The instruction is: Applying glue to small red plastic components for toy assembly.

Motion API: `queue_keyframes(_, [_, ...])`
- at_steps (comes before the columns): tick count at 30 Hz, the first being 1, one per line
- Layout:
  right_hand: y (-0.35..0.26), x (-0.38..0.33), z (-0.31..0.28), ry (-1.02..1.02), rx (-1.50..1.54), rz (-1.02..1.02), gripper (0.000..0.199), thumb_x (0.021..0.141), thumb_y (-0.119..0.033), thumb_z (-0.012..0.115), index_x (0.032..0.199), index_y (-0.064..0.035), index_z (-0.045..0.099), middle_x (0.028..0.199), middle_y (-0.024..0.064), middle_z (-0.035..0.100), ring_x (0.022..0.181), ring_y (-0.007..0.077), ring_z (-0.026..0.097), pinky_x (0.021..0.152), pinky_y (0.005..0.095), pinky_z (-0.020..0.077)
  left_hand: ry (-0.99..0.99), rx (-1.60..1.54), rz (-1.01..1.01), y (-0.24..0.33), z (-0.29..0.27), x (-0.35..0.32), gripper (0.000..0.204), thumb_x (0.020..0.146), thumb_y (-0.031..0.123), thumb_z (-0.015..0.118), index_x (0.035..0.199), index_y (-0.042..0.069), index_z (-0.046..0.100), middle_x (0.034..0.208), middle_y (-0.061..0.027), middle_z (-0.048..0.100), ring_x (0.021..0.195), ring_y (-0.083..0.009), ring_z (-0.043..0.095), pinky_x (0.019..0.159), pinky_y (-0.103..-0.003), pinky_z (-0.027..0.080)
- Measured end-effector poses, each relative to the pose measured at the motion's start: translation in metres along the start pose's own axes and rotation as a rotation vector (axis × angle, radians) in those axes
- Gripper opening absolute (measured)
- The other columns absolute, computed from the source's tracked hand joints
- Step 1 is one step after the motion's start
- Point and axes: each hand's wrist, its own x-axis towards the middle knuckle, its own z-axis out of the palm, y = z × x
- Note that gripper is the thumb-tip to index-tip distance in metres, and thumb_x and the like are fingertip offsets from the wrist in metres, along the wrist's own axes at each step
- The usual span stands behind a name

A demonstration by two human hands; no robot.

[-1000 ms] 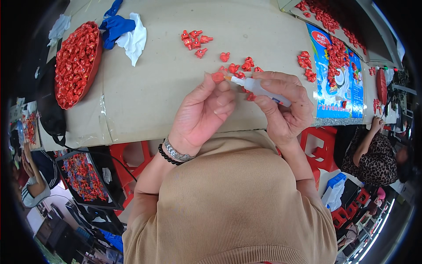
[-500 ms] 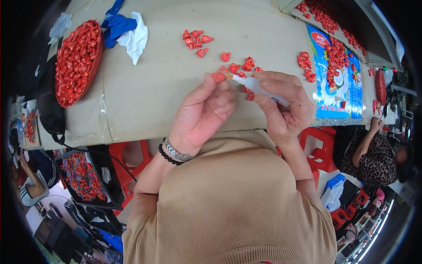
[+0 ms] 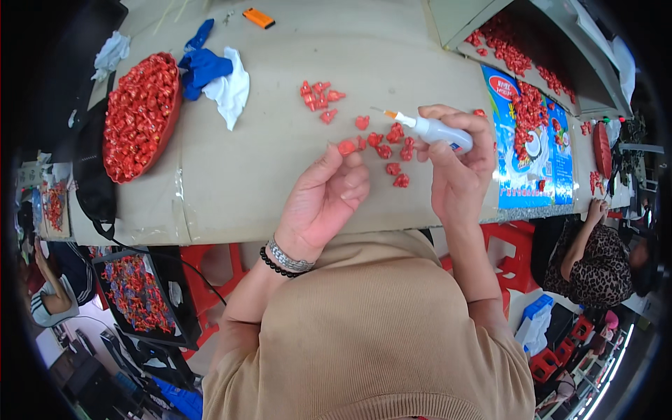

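Observation:
A small red plastic piece (image 3: 346, 147) is pinched between the thumb and fingertips of my left hand (image 3: 327, 189), over the table's front part. My right hand (image 3: 458, 150) grips a translucent squeeze bottle (image 3: 446, 133) with a white neck and a thin needle tip. The bottle is tilted, its tip pointing up and left, apart from the held piece. Several loose red pieces (image 3: 394, 133) lie on the table just beyond and between my hands. Another small group of red pieces (image 3: 320, 95) sits farther off, in the middle.
At the left, a red basket (image 3: 175, 115) heaped with red pieces stands beside blue and white cloths (image 3: 227, 87). An orange object (image 3: 259, 18) lies at the far edge. Red pieces cover a blue printed sheet (image 3: 514, 189) at the right, before a grey box-like shelf (image 3: 476, 17). Co-workers sit at both sides.
My right hand has drawn the bottle's tip away from the red piece, tilting it upward. My left hand keeps its pinch on the piece. The view has shifted, showing more of the far table.

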Motion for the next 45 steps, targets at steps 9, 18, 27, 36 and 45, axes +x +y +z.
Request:
queue_keyframes(9, [0.027,0.083,0.024,-0.198,0.001,0.254,0.037,0.073,0.008,0.064,0.109,0.0009,0.058,0.098,0.0056,0.06,0.083,0.0135,0.06,0.075,0.026,0.0476,-0.126,0.133,0.3,0.08,0.033,0.023,0.021,0.096,0.018,0.051,0.104,0.0,0.057,0.089,-0.007,0.058,0.071,-0.0136,0.043,0.059,-0.023,0.038])
queue_keyframes(18, [0.098,0.164,0.112,-0.439,-0.274,0.203,0.031,0.069,0.009,0.066,0.096,-0.0034,0.058,0.091,0.0048,0.066,0.085,0.0116,0.061,0.078,0.0257,0.0481,0.01,0.302,0.664,0.18,0.005,0.08,0.02,0.092,0.023,0.06,0.097,0.003,0.058,0.085,-0.0048,0.058,0.077,-0.0165,0.05,0.067,-0.028,0.044])
queue_keyframes(27, [0.127,0.177,0.116,-0.543,-0.502,0.065,0.036,0.069,0.016,0.052,0.101,0.0006,0.056,0.093,0.0081,0.067,0.085,0.0156,0.063,0.076,0.0269,0.0501,0.186,0.301,0.812,0.181,0.001,0.08,0.016,0.091,0.023,0.062,0.096,0.009,0.057,0.088,-0.0025,0.059,0.091,-0.0187,0.057,0.086,-0.036,0.045])
queue_keyframes(36, [0.16,0.257,0.149,-0.501,-0.946,-0.281,0.027,0.078,-0.021,0.066,0.098,-0.0026,0.065,0.084,0.0149,0.066,0.078,0.0261,0.065,0.07,0.0363,0.0492,0.14,0.417,0.969,0.188,-0.004,0.087,0.006,0.09,0.013,0.06,0.094,0.009,0.057,0.09,-0.0015,0.061,0.087,-0.0149,0.059,0.081,-0.032,0.049])
queue_keyframes(45, [0.163,0.267,0.163,-0.634,-1.223,-0.235,0.035,0.061,-0.017,0.072,0.091,0.0012,0.068,0.083,0.0193,0.067,0.078,0.0334,0.065,0.072,0.0383,0.0508,0.103,0.338,0.894,0.187,-0.01,0.091,0.011,0.093,0.021,0.057,0.094,0.009,0.055,0.082,0.0012,0.056,0.076,-0.0085,0.056,0.072,-0.026,0.048])
